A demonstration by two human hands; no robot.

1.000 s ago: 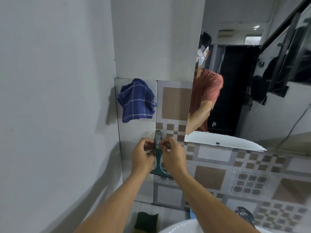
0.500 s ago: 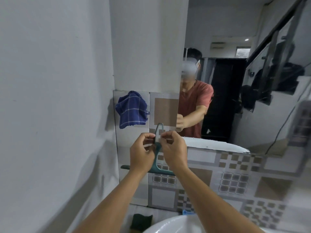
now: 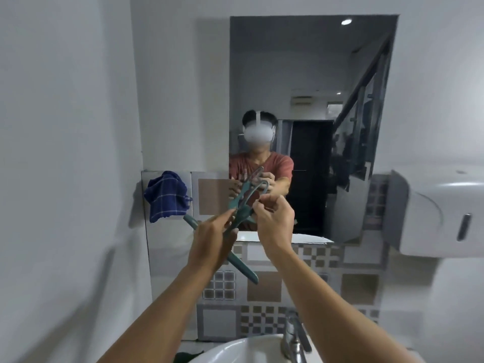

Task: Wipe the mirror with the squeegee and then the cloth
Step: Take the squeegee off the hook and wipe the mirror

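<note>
Dim, flat, cool light; a ceiling lamp glints at the top of the mirror (image 3: pixel 314 100); soft shadows left of the mirror; motion-blurred throughout; wide-angle bending toward the edges.

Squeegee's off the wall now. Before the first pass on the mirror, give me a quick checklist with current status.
1. Squeegee in hand: ok, both the left hand and the right hand are on it.
2. One-handed working grip on the handle: not ok, the right hand only pinches the handle loop.
3. Blade against the mirror: not ok, the blade hangs tilted in front of the tiles below the glass.
4. Mirror surface unobstructed: ok, nothing hangs over the glass.
5. Cloth ready for the second step: ok, it hangs on the wall to the left of the mirror.
6. Blade edge condition: cannot tell, blurred.
</note>
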